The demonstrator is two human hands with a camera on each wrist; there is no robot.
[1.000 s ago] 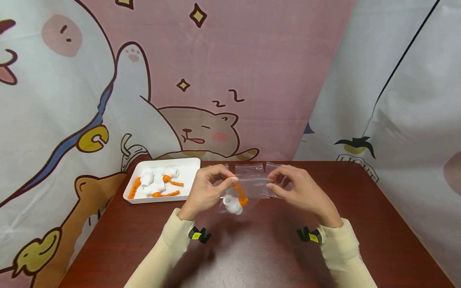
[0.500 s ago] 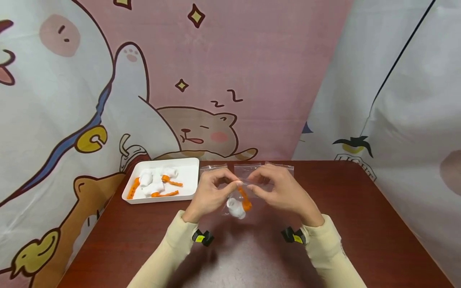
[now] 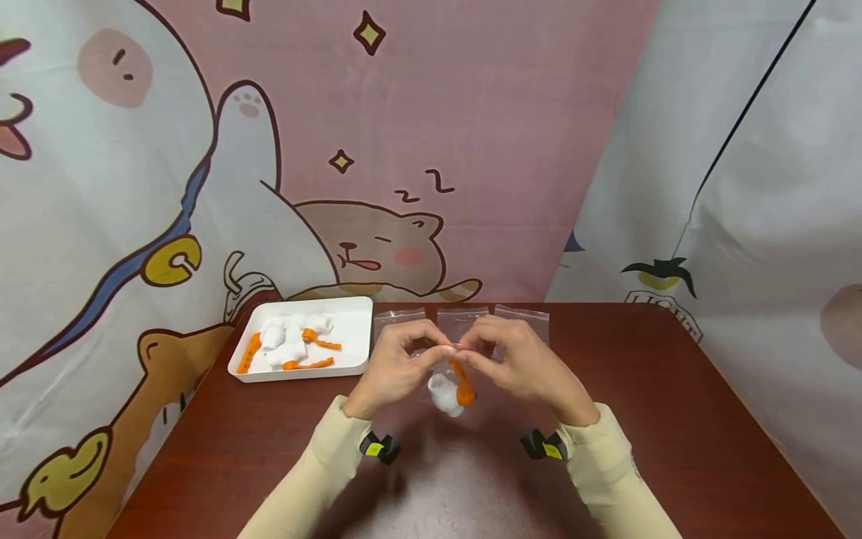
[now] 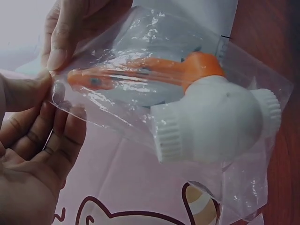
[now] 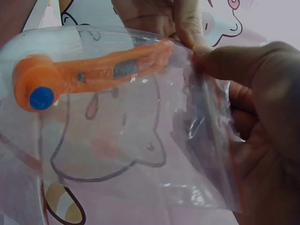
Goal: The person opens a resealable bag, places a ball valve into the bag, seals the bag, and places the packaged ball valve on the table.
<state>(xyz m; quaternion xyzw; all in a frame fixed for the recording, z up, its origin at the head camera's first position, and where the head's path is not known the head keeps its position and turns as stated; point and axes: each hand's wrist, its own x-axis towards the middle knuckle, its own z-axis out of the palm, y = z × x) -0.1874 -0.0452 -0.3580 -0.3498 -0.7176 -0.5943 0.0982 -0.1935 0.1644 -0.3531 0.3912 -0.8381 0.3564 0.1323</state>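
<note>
A white plastic valve [image 3: 446, 394] with an orange lever handle [image 3: 465, 385] hangs inside a clear zip bag [image 4: 117, 115], above the table. Ribbed collars [image 4: 169, 132] show on the valve in the left wrist view, and a blue cap [image 5: 42, 98] on the handle's hub in the right wrist view. My left hand [image 3: 404, 363] pinches the bag's upper edge between thumb and fingers. Right beside those fingertips, my right hand [image 3: 518, 363] pinches the same edge. Along the bag's mouth runs a thin red line [image 5: 229, 145].
On the left of the brown table [image 3: 673, 419] stands a white tray [image 3: 353, 337] with several white valves [image 3: 272, 333] and their orange handles [image 3: 310, 364]. Behind my hands, clear bags [image 3: 399, 317] lie flat near the back edge. A printed cloth [image 3: 512, 135] hangs behind the table.
My right hand has slid left along the bag's edge until its fingertips meet those of my left hand. The left hand has shifted slightly right, and the bagged valve has swung slightly right and down.
</note>
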